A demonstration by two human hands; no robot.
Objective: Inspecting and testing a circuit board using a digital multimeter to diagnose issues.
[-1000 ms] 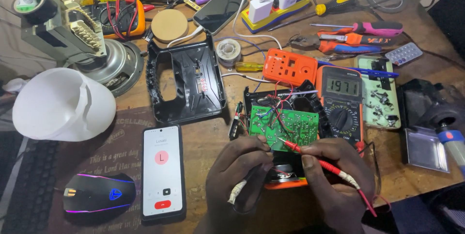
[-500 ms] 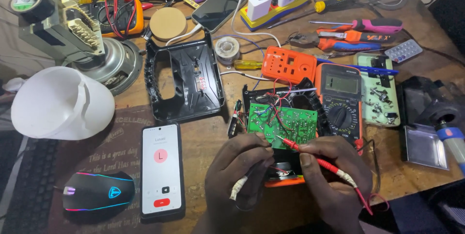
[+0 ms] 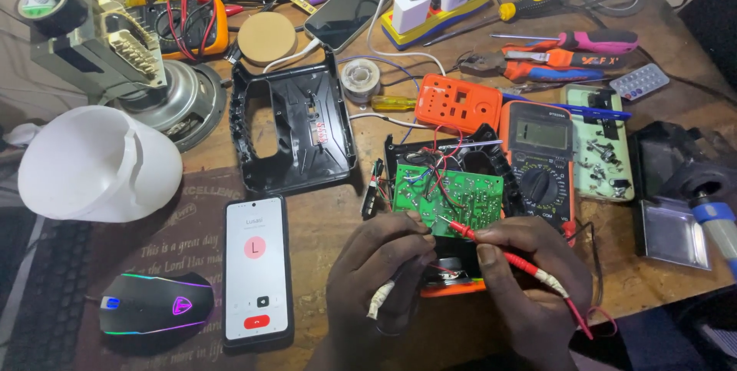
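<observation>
Holding a red probe, the right hand pinches its shaft between thumb and fingers; the probe's long axis runs from lower right up to upper left, and its metal tip points at the lower edge of the green circuit board. The left hand is closed around a second probe with a whitish wrapped handle, which slants down to the left out of the fist; its tip is hidden by the fingers. The board lies flat, solder side up, on an open black and orange case near the front middle of the worktop, with its long side running left to right.

Compared with a second ago, both hands and the red probe sit in almost the same place; the view has only drifted slightly.

Just right of the board lies an orange multimeter, its display toward the far side. Behind the board are an orange cover and a small yellow screwdriver. To the left sit an empty black shell, a phone with a lit screen, a glowing mouse and a white tub on its side. Red and black wires cross the board's upper half.
</observation>
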